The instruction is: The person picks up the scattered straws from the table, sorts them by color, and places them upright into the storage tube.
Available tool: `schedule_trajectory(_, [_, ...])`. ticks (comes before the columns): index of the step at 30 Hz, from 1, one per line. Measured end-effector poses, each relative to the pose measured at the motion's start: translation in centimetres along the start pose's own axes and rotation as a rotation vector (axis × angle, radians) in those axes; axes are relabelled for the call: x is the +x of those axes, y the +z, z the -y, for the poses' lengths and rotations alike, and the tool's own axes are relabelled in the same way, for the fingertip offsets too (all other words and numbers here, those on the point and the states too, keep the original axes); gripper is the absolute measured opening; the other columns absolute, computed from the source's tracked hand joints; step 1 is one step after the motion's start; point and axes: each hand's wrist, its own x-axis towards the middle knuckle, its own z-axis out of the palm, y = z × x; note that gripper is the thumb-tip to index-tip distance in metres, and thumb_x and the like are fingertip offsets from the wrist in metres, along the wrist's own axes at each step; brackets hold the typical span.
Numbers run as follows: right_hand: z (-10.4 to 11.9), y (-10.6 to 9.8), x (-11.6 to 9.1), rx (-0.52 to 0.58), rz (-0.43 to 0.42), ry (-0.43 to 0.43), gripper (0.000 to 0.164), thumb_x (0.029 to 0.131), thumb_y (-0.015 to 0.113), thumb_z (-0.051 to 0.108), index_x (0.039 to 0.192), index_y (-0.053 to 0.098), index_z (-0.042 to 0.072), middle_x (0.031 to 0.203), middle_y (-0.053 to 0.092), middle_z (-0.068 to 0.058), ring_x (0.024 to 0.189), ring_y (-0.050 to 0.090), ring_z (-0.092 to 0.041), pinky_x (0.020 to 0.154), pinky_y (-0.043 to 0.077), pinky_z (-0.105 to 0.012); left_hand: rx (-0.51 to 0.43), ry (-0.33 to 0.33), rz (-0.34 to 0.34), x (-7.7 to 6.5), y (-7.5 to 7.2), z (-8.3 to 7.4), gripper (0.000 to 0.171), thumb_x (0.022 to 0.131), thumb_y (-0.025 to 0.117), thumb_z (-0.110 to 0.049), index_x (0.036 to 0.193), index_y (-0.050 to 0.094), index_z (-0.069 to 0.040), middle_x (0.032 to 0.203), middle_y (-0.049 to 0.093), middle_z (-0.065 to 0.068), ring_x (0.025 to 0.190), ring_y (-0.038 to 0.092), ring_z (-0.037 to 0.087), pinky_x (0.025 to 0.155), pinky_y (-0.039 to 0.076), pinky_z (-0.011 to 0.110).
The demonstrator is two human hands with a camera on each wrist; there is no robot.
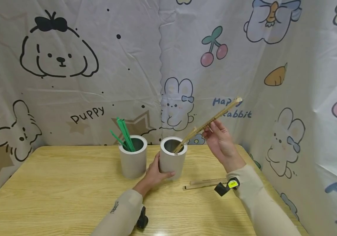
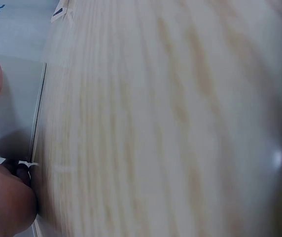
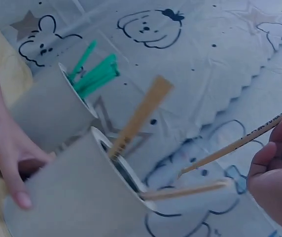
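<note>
My left hand (image 1: 156, 173) holds the right-hand light grey cup (image 1: 172, 164) low on its side, thumb across the front. In my right hand (image 1: 223, 144), raised to the right of that cup, fingers and thumb pinch a slim tan stick with dark print (image 3: 244, 136). Its lower end hangs beyond the rim in the right wrist view. Two other tan sticks (image 3: 140, 116) lean out of the cup, one with a wide, flat top. Only part of the left hand (image 2: 5, 197) and the cup's lower wall (image 2: 15, 108) show in the left wrist view.
A matching grey cup (image 1: 133, 164) stands to the left with several green sticks (image 1: 125, 134) in it. Two printed tan sticks (image 1: 196, 187) lie on the wooden table (image 1: 68, 190) below the right forearm. A patterned cloth (image 1: 133, 82) hangs behind the table.
</note>
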Motion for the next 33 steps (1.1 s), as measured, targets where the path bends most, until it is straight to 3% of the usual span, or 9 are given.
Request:
schedule_trajectory(4, [-2.9,0.7,0.0,-0.094,-0.08,0.07,0.022,0.101,0.06,0.013,0.094,0.076,0.025,0.091,0.068,0.009,0.086,0.057,-0.007,0.081,0.044,-0.022,-0.007,0.005,-0.001,0.0,0.2,0.1,0.108,0.081,0.087,-0.02,0.162,0.017,-0.015,0.162,0.036,0.019,0.146,0.038,0.041,0.12,0.03,0.06])
schedule_trajectory(8, [-4.8,-0.2,-0.6,-0.409,-0.215,0.226,0.015,0.103,0.058,0.014,0.107,0.072,0.018,0.091,0.065,0.011,0.084,0.059,-0.004,0.08,0.048,-0.019,-0.01,0.007,-0.001,0.1,0.3,0.2,0.108,0.08,0.087,-0.02,0.162,0.017,-0.015,0.161,0.036,0.019,0.146,0.039,0.041,0.12,0.031,0.059])
schedule_trajectory(12, [-4.5,-2.0,-1.5,-0.684,-0.241,0.322,0.033,0.104,0.059,0.019,0.131,0.062,0.001,0.09,0.063,0.013,0.081,0.058,-0.002,0.076,0.051,-0.016,-0.002,0.0,-0.007,0.0,0.3,0.1,0.108,0.08,0.088,-0.021,0.162,0.018,-0.014,0.161,0.036,0.02,0.146,0.038,0.042,0.12,0.03,0.06])
schedule_trajectory(15, [-3.5,-3.6,-2.1,-0.763,-0.201,0.357,0.038,0.103,0.059,0.021,0.132,0.06,-0.003,0.089,0.063,0.014,0.081,0.058,-0.002,0.077,0.052,-0.017,0.008,-0.008,-0.013,0.0,0.2,0.0,0.108,0.079,0.088,-0.021,0.162,0.018,-0.014,0.162,0.035,0.02,0.147,0.038,0.042,0.121,0.029,0.06])
schedule_trajectory(18, [-2.4,-5.6,-3.2,-0.862,-0.123,0.401,0.039,0.103,0.059,0.025,0.132,0.061,-0.001,0.101,0.065,0.011,0.088,0.059,-0.005,0.086,0.051,-0.022,0.012,-0.007,-0.009,-0.1,0.0,-0.1,0.108,0.08,0.088,-0.021,0.162,0.017,-0.013,0.162,0.035,0.021,0.147,0.037,0.043,0.121,0.029,0.06])
schedule_trajectory(21, [-1.6,-7.9,-4.3,-0.974,-0.021,0.44,0.043,0.103,0.06,0.028,0.136,0.06,0.0,0.124,0.066,-0.005,0.107,0.061,-0.012,0.101,0.05,-0.036,0.017,-0.008,-0.006,-0.2,0.0,-0.2,0.108,0.08,0.088,-0.021,0.162,0.017,-0.013,0.162,0.035,0.021,0.147,0.037,0.043,0.121,0.029,0.06])
schedule_trajectory(25, [-1.4,-11.1,-5.7,-1.055,0.082,0.465,0.048,0.102,0.062,0.029,0.139,0.058,-0.001,0.146,0.054,-0.024,0.127,0.058,-0.027,0.111,0.045,-0.05,0.019,-0.011,-0.013,-0.2,-0.1,-0.3,0.108,0.08,0.088,-0.021,0.162,0.017,-0.013,0.162,0.035,0.021,0.147,0.037,0.043,0.121,0.029,0.06])
schedule_trajectory(29, [-1.7,-13.9,-7.0,-1.079,0.117,0.502,0.049,0.1,0.065,0.028,0.137,0.059,-0.003,0.141,0.058,-0.023,0.12,0.059,-0.021,0.101,0.051,-0.035,0.017,-0.015,-0.016,-0.1,0.0,-0.2,0.108,0.08,0.088,-0.021,0.162,0.017,-0.014,0.162,0.035,0.021,0.147,0.036,0.042,0.121,0.028,0.06])
schedule_trajectory(33, [-2.2,-15.8,-8.3,-1.073,0.154,0.525,0.044,0.098,0.068,0.022,0.131,0.063,-0.006,0.115,0.066,-0.012,0.097,0.056,-0.009,0.082,0.049,-0.023,0.015,-0.018,-0.014,0.1,0.1,-0.1,0.108,0.08,0.088,-0.02,0.162,0.018,-0.014,0.162,0.035,0.02,0.147,0.037,0.042,0.121,0.028,0.06])
